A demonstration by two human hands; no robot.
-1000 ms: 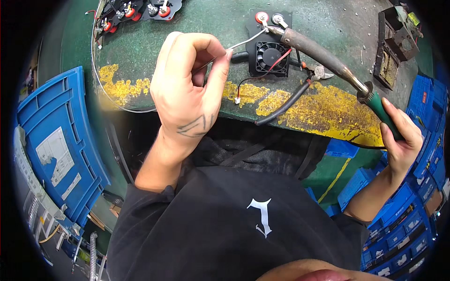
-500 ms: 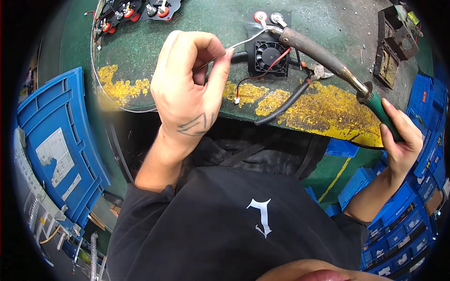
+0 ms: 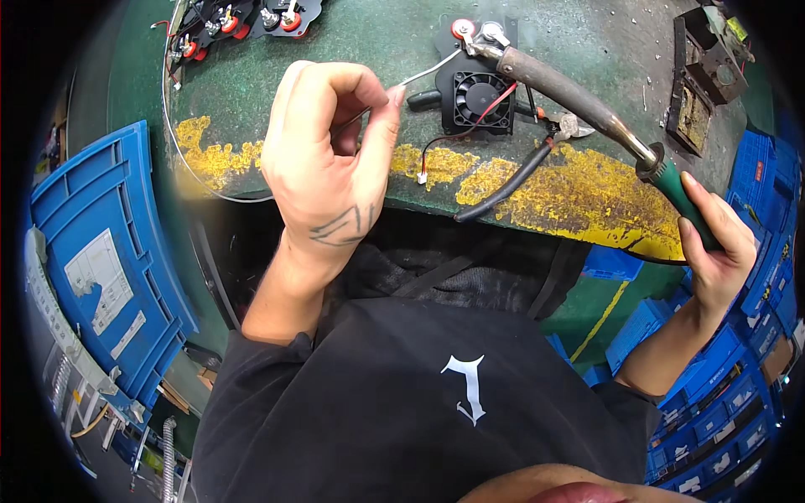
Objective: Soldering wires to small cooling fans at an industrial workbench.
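Note:
My right hand [image 3: 713,230] is closed round the green handle of a large soldering iron [image 3: 579,92]. The iron's tip reaches the metal terminals at the top of a black panel [image 3: 446,38]. A red-ringed terminal [image 3: 462,30] and a pale one [image 3: 495,33] stand there side by side. Between thumb and forefinger, my left hand [image 3: 331,159] pinches a length of solder wire [image 3: 432,69], its end at the iron's tip. Just below the terminals sits a black fan [image 3: 480,102] with a red and black lead ending in a white plug [image 3: 422,178].
Dark-handled pliers [image 3: 511,184] lie right of the fan. More black panels with terminals [image 3: 243,21] are at the far left. A dirty metal iron stand [image 3: 700,88] is at the far right. Blue crates [image 3: 113,226] flank the green bench [image 3: 352,33], whose front edge has worn yellow paint.
My left hand has shifted slightly left, and the solder's end now sits a little further left. The panel and fan have moved slightly left; the iron's tip has shifted left as well.

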